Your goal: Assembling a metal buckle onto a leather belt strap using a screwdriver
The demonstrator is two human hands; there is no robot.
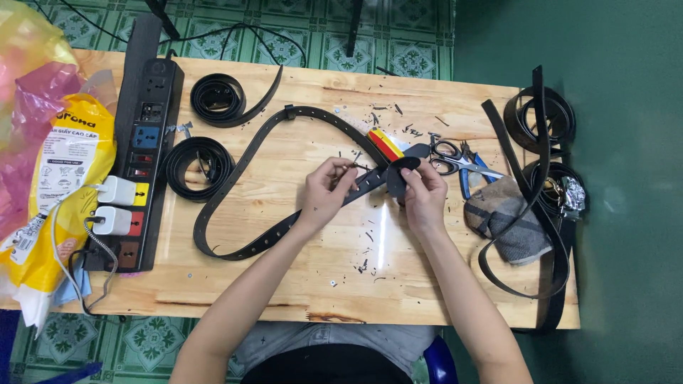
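- Wooden surface [284, 270], littered with black offcuts.
- Long black belt [235, 192] snakes across it, its end raised centrally.
- Left hand [324, 195] grip pinched on belt; right hand [425, 195] grip clamped on folded tip.
- Risk: stiff belt may spring loose.

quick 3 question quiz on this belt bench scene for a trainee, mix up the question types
1. True or false: both hands grip the same long black belt.
2. Which lies just beyond the right hand? A) scissors B) a hammer C) a roll of tape
3. Fill in: the white chargers are plugged into the black ____ at the table's left edge.

Key:
1. True; the left hand holds the strap and the right hand holds its end.
2. A
3. power strip
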